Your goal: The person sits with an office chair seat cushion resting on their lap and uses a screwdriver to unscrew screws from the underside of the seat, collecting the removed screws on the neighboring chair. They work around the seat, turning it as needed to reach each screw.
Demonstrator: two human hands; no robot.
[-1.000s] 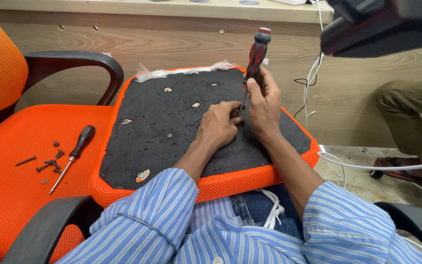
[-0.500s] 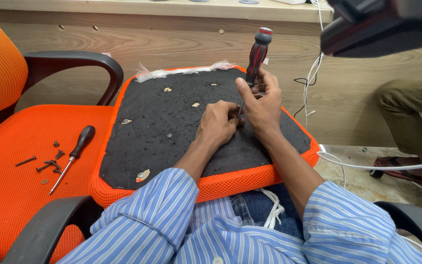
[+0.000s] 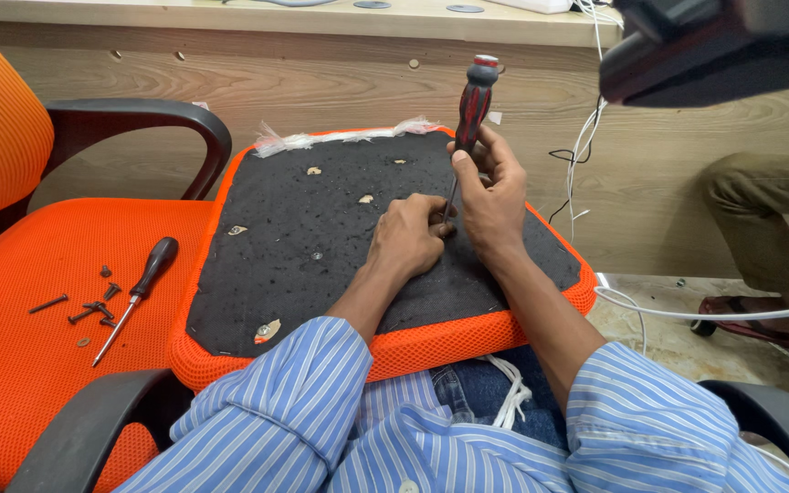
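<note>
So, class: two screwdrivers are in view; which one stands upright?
The red-and-black screwdriver, held by the right hand over the black seat underside. The black-handled screwdriver lies flat on the orange chair.

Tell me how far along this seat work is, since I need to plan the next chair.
Done: several loose screws and a second screwdriver lie on the orange chair seat. In hand: the right hand holds a red-and-black screwdriver upright on the upturned seat pad's black underside, while the left hand steadies its tip. Left: I cannot tell how many screws remain in the pad.
</note>
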